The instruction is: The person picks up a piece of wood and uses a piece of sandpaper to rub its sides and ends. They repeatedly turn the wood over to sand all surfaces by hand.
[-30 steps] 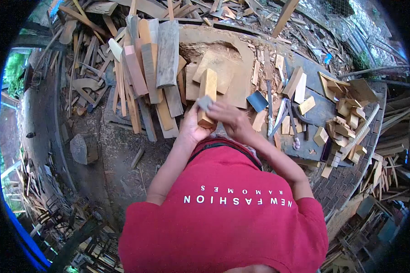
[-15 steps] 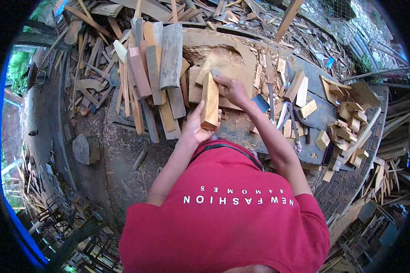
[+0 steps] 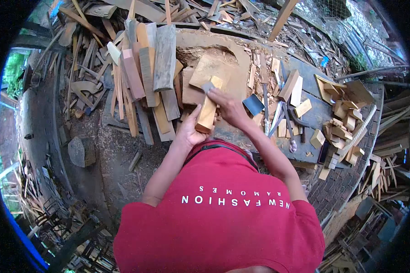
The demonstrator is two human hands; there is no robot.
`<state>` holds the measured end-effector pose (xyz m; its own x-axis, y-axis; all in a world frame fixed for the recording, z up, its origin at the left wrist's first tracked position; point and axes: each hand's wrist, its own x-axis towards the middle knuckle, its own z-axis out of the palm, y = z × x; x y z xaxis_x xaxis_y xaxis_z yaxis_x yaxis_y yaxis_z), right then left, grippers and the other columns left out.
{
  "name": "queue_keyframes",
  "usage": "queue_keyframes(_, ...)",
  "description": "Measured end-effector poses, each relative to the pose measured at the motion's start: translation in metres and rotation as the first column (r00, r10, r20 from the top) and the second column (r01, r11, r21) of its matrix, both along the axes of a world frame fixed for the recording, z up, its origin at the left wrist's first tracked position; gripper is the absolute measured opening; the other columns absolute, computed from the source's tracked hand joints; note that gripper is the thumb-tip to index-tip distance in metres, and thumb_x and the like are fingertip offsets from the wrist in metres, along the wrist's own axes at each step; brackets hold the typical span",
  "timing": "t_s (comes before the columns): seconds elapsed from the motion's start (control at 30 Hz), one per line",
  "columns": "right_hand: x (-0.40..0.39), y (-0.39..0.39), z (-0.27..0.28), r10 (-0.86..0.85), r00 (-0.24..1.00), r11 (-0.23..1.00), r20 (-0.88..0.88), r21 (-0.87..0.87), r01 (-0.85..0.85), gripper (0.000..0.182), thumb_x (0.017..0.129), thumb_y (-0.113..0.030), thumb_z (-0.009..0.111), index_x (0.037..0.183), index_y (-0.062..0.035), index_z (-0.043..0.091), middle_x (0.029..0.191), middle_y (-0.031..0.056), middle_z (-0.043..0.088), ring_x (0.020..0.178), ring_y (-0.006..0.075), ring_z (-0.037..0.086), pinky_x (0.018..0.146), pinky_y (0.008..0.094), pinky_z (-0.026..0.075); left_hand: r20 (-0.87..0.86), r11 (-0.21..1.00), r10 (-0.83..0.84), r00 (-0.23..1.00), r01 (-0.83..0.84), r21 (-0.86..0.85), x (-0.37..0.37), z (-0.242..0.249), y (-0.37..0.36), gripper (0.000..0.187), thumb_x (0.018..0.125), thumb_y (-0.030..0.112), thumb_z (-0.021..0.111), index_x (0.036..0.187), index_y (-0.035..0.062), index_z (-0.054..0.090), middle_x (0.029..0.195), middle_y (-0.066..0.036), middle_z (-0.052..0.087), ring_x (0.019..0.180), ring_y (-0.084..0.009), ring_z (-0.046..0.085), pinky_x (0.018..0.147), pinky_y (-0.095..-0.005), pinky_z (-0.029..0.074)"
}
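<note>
My left hand (image 3: pixel 189 129) is wrapped around the lower end of a yellowish wooden block (image 3: pixel 207 113), which tilts away from my body over the bench. My right hand (image 3: pixel 228 107) lies across the block's upper part and pinches a small grey piece of sandpaper (image 3: pixel 207 87) against its face. Under and beyond the block's far end sits a flat pale board (image 3: pixel 214 68) on a thick, hollowed slab of wood (image 3: pixel 243 63). A dark blue-grey sheet (image 3: pixel 253 104) lies just right of my right hand.
Long wooden offcuts (image 3: pixel 165 59) lean in a bundle at the left. Several hand tools, including a dark curved one (image 3: pixel 298 119), lie on the right of the bench. A heap of small wood blocks (image 3: pixel 344 129) is at the far right. A stump (image 3: pixel 82 151) stands on the ground.
My right hand has slid down the block towards me, with the grey sandpaper now showing over the block's upper part. The whole view has shifted slightly left.
</note>
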<state>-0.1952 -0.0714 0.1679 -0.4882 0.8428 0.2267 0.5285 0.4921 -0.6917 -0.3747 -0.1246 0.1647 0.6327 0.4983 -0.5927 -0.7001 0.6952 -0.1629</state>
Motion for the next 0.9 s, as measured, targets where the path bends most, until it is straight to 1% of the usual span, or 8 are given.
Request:
queue_keyframes(0.2,-0.007,0.038,-0.027,-0.097,0.989,0.979,0.112,-0.167,0.115,0.054,0.066,-0.012,0.069,0.119,-0.01,0.057,0.123,0.0156,0.054,0.114,0.0328,0.051,0.091,0.0367,0.045,0.068,0.996,0.09,0.994,-0.09,-0.001,-0.004,0.009,0.002,0.046,0.089,0.039,0.051,0.119,0.0043,0.049,0.105,-0.011,0.056,0.087,-0.0217,0.057,0.065,-0.032,0.052)
queue_keyframes(0.3,-0.01,0.003,0.017,0.006,1.0,0.973,-0.009,-0.229,-0.008,0.051,0.068,-0.008,0.066,0.118,-0.0076,0.057,0.123,0.0156,0.054,0.114,0.0338,0.051,0.092,0.0377,0.045,-0.02,0.996,0.087,0.996,-0.087,-0.011,-0.005,0.01,0.004,0.041,0.088,0.039,0.05,0.113,0.006,0.052,0.099,-0.009,0.058,0.083,-0.0208,0.058,0.063,-0.0311,0.051)
queue_keyframes(0.33,-0.015,-0.012,0.028,0.045,0.979,0.986,-0.199,-0.149,-0.076,0.048,0.068,-0.002,0.063,0.116,-0.006,0.058,0.123,0.0157,0.054,0.115,0.0334,0.051,0.094,0.0391,0.044,-0.09,0.997,0.069,0.994,-0.073,-0.034,-0.004,0.01,0.004,0.039,0.087,0.041,0.05,0.109,0.0081,0.054,0.095,-0.008,0.059,0.08,-0.0203,0.059,0.061,-0.0313,0.05)
queue_keyframes(0.43,-0.013,-0.045,0.063,0.149,0.983,0.988,-0.103,-0.032,-0.153,0.044,0.069,0.002,0.061,0.112,-0.0046,0.059,0.122,0.0157,0.055,0.115,0.0328,0.051,0.096,0.0397,0.042,-0.261,0.985,0.133,0.956,-0.157,-0.075,0.013,0.034,0.007,0.035,0.086,0.041,0.05,0.105,0.0121,0.056,0.092,-0.005,0.059,0.079,-0.0187,0.059,0.064,-0.0328,0.049)
queue_keyframes(0.53,-0.012,-0.043,0.06,0.163,0.977,0.986,-0.141,-0.019,-0.167,0.04,0.072,0.0,0.059,0.111,-0.0048,0.059,0.122,0.0158,0.055,0.115,0.0324,0.052,0.096,0.0388,0.043,-0.136,0.993,0.114,0.984,-0.118,-0.015,0.004,0.009,0.005,0.038,0.091,0.04,0.039,0.109,0.01,0.055,0.099,-0.011,0.06,0.094,-0.0246,0.059,0.082,-0.0421,0.05)
queue_keyframes(0.6,-0.013,-0.021,0.032,0.091,0.996,0.993,-0.025,0.082,-0.088,0.037,0.074,-0.003,0.058,0.111,-0.005,0.058,0.121,0.0158,0.055,0.113,0.0327,0.053,0.094,0.039,0.044,-0.212,0.983,0.158,0.964,-0.175,-0.06,0.005,0.002,0.005,0.039,0.09,0.04,0.042,0.111,0.0089,0.054,0.099,-0.01,0.059,0.089,-0.0233,0.059,0.073,-0.0398,0.051)
queue_keyframes(0.67,-0.012,0.005,-0.006,-0.008,1.0,0.997,-0.029,0.082,0.01,0.037,0.077,-0.005,0.055,0.113,-0.0066,0.057,0.119,0.0179,0.056,0.11,0.0339,0.055,0.092,0.0392,0.045,0.061,0.999,0.044,0.997,-0.043,-0.023,-0.003,-0.002,0.004,0.042,0.089,0.042,0.047,0.114,0.0077,0.052,0.098,-0.009,0.057,0.084,-0.0208,0.057,0.064,-0.0348,0.049)
queue_keyframes(0.9,-0.005,0.049,-0.025,-0.043,0.984,0.995,0.176,-0.078,0.057,0.047,0.075,-0.005,0.057,0.122,-0.0095,0.054,0.124,0.0164,0.053,0.106,0.0347,0.056,0.089,0.0382,0.047,-0.032,0.997,0.058,0.998,-0.06,-0.056,0.004,0.014,0.008,0.043,0.088,0.042,0.051,0.115,0.0088,0.052,0.096,-0.008,0.056,0.081,-0.0191,0.056,0.058,-0.03,0.047)
